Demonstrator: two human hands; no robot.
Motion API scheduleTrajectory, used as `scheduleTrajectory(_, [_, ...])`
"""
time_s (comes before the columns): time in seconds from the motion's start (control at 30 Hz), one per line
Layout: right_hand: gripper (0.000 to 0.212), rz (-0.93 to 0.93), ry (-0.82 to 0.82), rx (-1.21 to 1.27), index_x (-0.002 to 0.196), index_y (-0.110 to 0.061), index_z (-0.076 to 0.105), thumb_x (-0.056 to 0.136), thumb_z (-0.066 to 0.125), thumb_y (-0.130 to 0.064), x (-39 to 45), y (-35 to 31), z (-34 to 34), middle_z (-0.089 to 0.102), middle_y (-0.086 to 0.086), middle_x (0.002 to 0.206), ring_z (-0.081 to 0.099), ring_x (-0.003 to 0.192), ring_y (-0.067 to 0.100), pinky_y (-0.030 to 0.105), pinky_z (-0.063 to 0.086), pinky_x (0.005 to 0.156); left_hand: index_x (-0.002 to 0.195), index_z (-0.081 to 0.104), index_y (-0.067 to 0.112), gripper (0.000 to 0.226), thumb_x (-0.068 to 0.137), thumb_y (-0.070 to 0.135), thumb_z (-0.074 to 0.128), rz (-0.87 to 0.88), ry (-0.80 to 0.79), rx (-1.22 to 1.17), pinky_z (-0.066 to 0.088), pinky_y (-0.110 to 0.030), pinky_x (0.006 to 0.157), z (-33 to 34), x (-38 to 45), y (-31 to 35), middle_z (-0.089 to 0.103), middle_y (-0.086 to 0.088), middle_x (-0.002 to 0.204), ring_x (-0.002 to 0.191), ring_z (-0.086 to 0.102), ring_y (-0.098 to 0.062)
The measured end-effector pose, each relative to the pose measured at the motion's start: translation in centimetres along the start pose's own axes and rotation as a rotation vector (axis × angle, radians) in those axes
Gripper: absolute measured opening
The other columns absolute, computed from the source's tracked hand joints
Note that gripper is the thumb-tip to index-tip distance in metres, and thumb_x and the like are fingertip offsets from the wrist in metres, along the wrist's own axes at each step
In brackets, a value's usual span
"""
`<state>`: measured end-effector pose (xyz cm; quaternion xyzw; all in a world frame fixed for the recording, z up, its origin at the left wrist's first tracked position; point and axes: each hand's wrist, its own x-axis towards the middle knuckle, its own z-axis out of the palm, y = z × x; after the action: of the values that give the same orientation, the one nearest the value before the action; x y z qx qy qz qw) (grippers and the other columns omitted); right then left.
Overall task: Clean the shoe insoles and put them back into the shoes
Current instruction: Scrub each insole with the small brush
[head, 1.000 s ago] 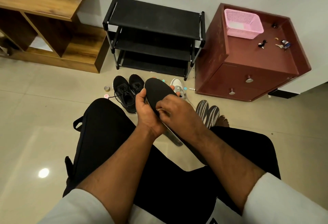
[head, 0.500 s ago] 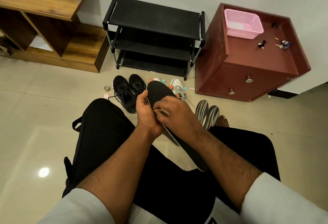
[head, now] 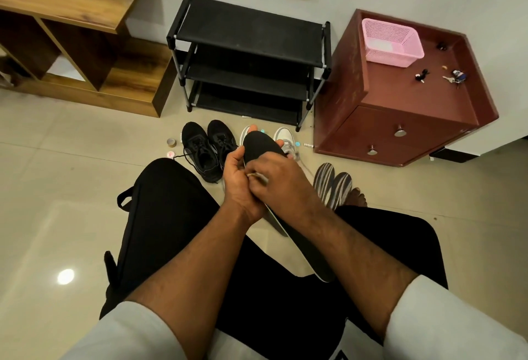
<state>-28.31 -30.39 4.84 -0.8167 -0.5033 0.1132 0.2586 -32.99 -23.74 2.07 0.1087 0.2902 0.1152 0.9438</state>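
Observation:
I sit with a black insole (head: pixel 260 147) raised over my knees, toe end pointing away. My left hand (head: pixel 238 181) grips its left edge. My right hand (head: pixel 281 179) lies across the insole's middle and pinches a small pale object (head: pixel 258 177) against it. A second dark insole with a pale rim (head: pixel 317 268) sticks out below my right forearm. On the floor beyond stand a pair of black laced shoes (head: pixel 205 151) and a pair of white shoes (head: pixel 285 138), partly hidden by the insole.
A black three-tier shoe rack (head: pixel 248 65) stands against the wall. Left of it is a wooden shelf unit (head: pixel 85 45). A maroon cabinet (head: pixel 400 119) on the right carries a pink basket (head: pixel 391 42) and keys. Striped grey footwear (head: pixel 333 185) lies by my right foot. Small round tins (head: pixel 171 147) sit near the black shoes.
The lower insole has slid out down and to the right under my right forearm. My right hand has shifted a little along the raised insole, which my left hand keeps holding.

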Motion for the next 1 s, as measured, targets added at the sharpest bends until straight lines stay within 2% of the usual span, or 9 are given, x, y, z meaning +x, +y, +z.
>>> scheduleTrajectory(0.17, [0.012, 0.055, 0.038, -0.044, 0.098, -0.014, 0.068, 0.089, 0.060, -0.013, 0.1, 2.9, -1.2, 0.062, 0.001, 0.097, 0.049, 0.090, 0.004, 0.023, 0.044, 0.085, 0.079, 0.082, 0.022, 0.069, 0.098, 0.049, 0.022, 0.025, -0.022, 0.046, 0.046, -0.036, 0.095, 0.2, -0.2, 0.1, 0.072, -0.007, 0.099, 0.092, 0.067, -0.020])
scheduleTrajectory(0.33, [0.018, 0.233, 0.116, -0.072, 0.106, -0.012, 0.069, 0.091, 0.058, -0.014, 0.8, 5.1, -2.3, 0.062, 0.003, 0.098, 0.053, 0.088, 0.010, 0.021, 0.045, 0.078, 0.125, 0.067, 0.019, 0.053, 0.098, 0.048, 0.032, 0.056, 0.042, 0.026, 0.058, -0.038, 0.079, 0.1, 0.1, 0.3, 0.072, -0.014, 0.111, 0.095, 0.071, -0.026])
scheduleTrajectory(0.43, [0.014, 0.217, 0.141, -0.008, 0.100, -0.013, 0.070, 0.089, 0.061, -0.013, 0.5, 3.7, -1.8, 0.062, 0.002, 0.096, 0.056, 0.090, 0.012, 0.028, 0.050, 0.084, 0.087, 0.082, 0.019, 0.064, 0.099, 0.048, 0.026, 0.072, 0.009, 0.052, 0.053, -0.034, 0.084, 0.1, 0.1, 0.3, 0.075, -0.008, 0.096, 0.086, 0.073, -0.020])
scheduleTrajectory(0.5, [0.011, 0.139, 0.101, 0.025, 0.095, -0.014, 0.069, 0.088, 0.062, -0.011, 0.0, 1.9, -0.8, 0.062, 0.001, 0.096, 0.056, 0.095, 0.015, 0.030, 0.049, 0.087, 0.074, 0.082, 0.019, 0.070, 0.099, 0.049, 0.024, 0.056, 0.003, 0.061, 0.050, -0.034, 0.087, 0.2, 0.0, 0.2, 0.075, -0.006, 0.089, 0.082, 0.072, -0.019])
scheduleTrajectory(0.67, [0.015, 0.051, 0.065, 0.039, 0.097, -0.010, 0.071, 0.085, 0.061, -0.007, -0.4, -0.4, 0.9, 0.063, 0.005, 0.094, 0.058, 0.086, 0.014, 0.028, 0.050, 0.080, 0.076, 0.082, 0.020, 0.070, 0.099, 0.050, 0.023, 0.060, 0.020, 0.017, 0.031, -0.038, 0.112, 0.0, -0.1, 0.3, 0.062, -0.007, 0.104, 0.097, 0.058, -0.020])
scheduleTrajectory(0.73, [0.014, 0.072, 0.066, 0.048, 0.096, -0.011, 0.070, 0.086, 0.061, -0.008, -0.4, 0.1, 0.8, 0.063, 0.004, 0.094, 0.057, 0.086, 0.013, 0.027, 0.049, 0.079, 0.076, 0.082, 0.019, 0.070, 0.099, 0.049, 0.024, 0.062, 0.017, 0.024, 0.036, -0.039, 0.110, -0.1, 0.0, 0.2, 0.066, -0.008, 0.102, 0.098, 0.060, -0.022])
scheduleTrajectory(0.83, [0.011, 0.141, 0.087, 0.025, 0.096, -0.015, 0.068, 0.088, 0.060, -0.012, -0.5, 2.0, 0.1, 0.061, 0.000, 0.095, 0.053, 0.086, 0.009, 0.016, 0.043, 0.075, 0.075, 0.082, 0.015, 0.070, 0.098, 0.050, 0.025, 0.042, 0.029, 0.068, 0.048, -0.035, 0.091, 0.0, 0.1, 0.1, 0.074, -0.008, 0.091, 0.092, 0.065, -0.022])
scheduleTrajectory(0.9, [0.012, 0.207, 0.105, -0.005, 0.098, -0.016, 0.068, 0.090, 0.060, -0.015, -0.3, 3.6, -0.7, 0.060, -0.001, 0.096, 0.051, 0.087, 0.007, 0.009, 0.037, 0.075, 0.079, 0.082, 0.014, 0.069, 0.097, 0.051, 0.026, 0.027, 0.041, 0.074, 0.048, -0.035, 0.091, 0.1, 0.2, 0.0, 0.074, -0.010, 0.094, 0.091, 0.067, -0.023])
scheduleTrajectory(1.0, [0.016, 0.302, 0.148, -0.023, 0.103, -0.012, 0.070, 0.090, 0.060, -0.014, 0.2, 5.3, -1.4, 0.062, 0.002, 0.097, 0.054, 0.089, 0.011, 0.024, 0.049, 0.081, 0.092, 0.080, 0.008, 0.063, 0.095, 0.050, 0.033, 0.027, 0.081, 0.054, 0.048, -0.038, 0.096, 0.2, 0.3, 0.0, 0.071, -0.015, 0.109, 0.097, 0.068, -0.026])
